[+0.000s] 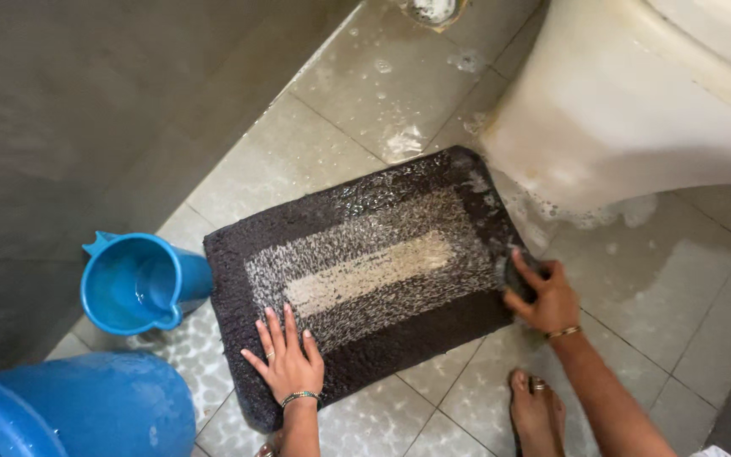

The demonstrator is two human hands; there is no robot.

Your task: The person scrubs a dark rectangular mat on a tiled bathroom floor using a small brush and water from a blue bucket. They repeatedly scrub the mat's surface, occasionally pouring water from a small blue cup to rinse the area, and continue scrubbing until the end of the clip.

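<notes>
A dark, wet bath mat (365, 271) with a lighter grey and beige centre lies on the tiled floor. My left hand (285, 360) presses flat on its near left part, fingers spread. My right hand (539, 292) grips a dark scrubbing brush (518, 272) at the mat's right edge. Soapy foam clings to the mat's far edge.
A blue jug (137, 283) with water stands left of the mat. A large blue bucket (86, 410) fills the bottom left corner. A white toilet base (628, 110) stands at the top right, suds around it. My bare foot (535, 406) rests near the mat. A grey wall runs along the left.
</notes>
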